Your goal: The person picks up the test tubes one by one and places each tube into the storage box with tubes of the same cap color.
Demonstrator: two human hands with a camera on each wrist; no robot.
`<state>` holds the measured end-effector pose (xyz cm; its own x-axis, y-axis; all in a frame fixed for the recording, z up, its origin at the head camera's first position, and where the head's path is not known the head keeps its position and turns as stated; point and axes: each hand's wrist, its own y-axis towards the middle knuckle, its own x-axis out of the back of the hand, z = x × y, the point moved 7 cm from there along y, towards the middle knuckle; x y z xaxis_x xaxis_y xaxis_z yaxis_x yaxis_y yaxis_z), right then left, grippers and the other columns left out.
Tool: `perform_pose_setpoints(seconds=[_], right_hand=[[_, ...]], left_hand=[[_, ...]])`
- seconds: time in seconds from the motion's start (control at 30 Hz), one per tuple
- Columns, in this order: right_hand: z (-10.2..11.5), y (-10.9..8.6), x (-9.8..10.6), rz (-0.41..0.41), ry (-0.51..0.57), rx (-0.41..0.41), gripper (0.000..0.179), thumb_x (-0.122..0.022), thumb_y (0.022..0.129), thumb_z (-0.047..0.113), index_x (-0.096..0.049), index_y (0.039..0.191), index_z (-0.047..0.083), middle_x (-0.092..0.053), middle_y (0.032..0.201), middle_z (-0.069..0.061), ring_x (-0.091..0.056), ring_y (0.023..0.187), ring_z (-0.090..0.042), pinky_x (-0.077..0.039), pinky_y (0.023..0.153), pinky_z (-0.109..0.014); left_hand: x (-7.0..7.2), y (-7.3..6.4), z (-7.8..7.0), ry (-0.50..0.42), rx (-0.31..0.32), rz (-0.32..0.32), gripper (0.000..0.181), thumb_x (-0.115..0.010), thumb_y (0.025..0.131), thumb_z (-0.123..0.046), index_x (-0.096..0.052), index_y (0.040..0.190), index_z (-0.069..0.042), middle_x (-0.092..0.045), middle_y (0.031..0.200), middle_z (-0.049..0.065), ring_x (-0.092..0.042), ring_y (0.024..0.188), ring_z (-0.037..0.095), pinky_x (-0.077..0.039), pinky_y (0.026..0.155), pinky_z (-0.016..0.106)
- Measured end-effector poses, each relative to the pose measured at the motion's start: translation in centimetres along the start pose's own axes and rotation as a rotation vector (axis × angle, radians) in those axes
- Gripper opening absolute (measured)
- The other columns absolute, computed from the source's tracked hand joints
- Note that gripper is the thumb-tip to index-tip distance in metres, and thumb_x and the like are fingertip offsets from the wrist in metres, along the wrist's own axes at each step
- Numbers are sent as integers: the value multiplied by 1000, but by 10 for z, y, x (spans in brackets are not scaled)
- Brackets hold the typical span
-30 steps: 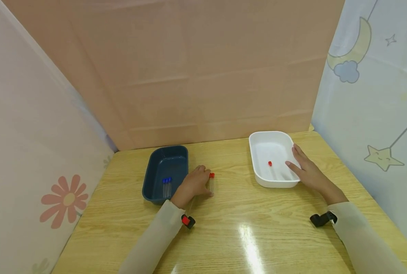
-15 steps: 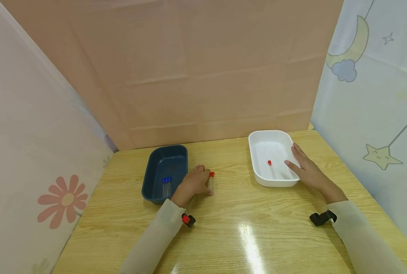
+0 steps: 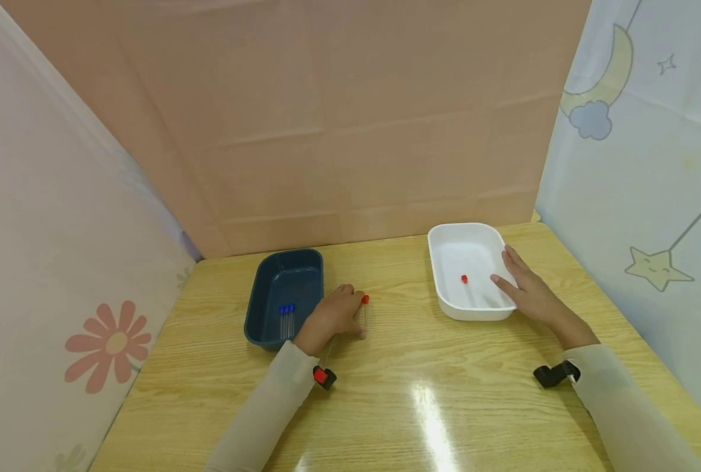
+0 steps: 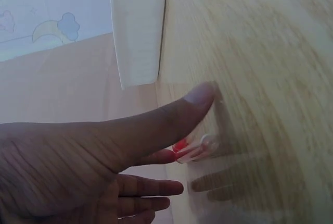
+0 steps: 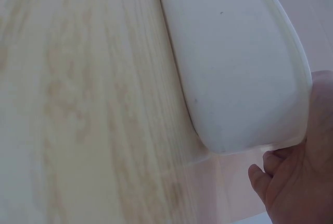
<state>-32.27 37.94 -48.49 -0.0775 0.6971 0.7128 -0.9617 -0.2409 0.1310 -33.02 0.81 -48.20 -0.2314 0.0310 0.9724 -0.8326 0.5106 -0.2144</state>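
Note:
In the head view my left hand (image 3: pixel 335 313) lies over red-capped test tubes (image 3: pixel 366 318) on the table. The left wrist view shows the thumb stretched out above the table and the index fingertip touching a red cap (image 4: pixel 180 145); the thumb looks apart from the tube. My right hand (image 3: pixel 530 295) holds the right side of a white tray (image 3: pixel 435 262), thumb over its inside and fingers outside. One red-capped test tube (image 3: pixel 465 280) lies in this tray. Beside my left hand stands a dark blue tray (image 3: pixel 256 288) with several blue-capped test tubes (image 3: pixel 287 321) inside.
Both trays stand on a wooden table (image 3: pixel 386 393), with bare wood between them. A brown sheet (image 3: pixel 356 131) hangs behind the table. Printed cloth walls (image 3: pixel 651 196) close off the left and right sides.
My left thumb has drawn slightly left, and the red caps beside the hand have shifted closer together. My right hand stays at the white tray.

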Motion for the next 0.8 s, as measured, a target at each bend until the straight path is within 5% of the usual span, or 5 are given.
perform_pose_setpoints(seconds=[0.27, 0.8], right_hand=[[1, 1, 0, -8, 7, 13, 76, -46, 110, 34, -4, 159, -6, 12, 168, -15, 7, 153, -43, -2, 118, -66], [3, 0, 1, -6, 6, 7, 77, -45, 110, 37, -3, 159, -6, 12, 169, -14, 7, 153, -41, -2, 119, -64]], left_hand=[[14, -6, -6, 53, -5, 23, 100, -95, 66, -41, -50, 148, -6, -54, 135, 12, -49, 125, 26, -50, 100, 38], [11, -3, -2, 92, -2, 53, 73, -94, 70, -38, -61, 128, -8, -57, 115, 5, -51, 109, 19, -49, 96, 34]])
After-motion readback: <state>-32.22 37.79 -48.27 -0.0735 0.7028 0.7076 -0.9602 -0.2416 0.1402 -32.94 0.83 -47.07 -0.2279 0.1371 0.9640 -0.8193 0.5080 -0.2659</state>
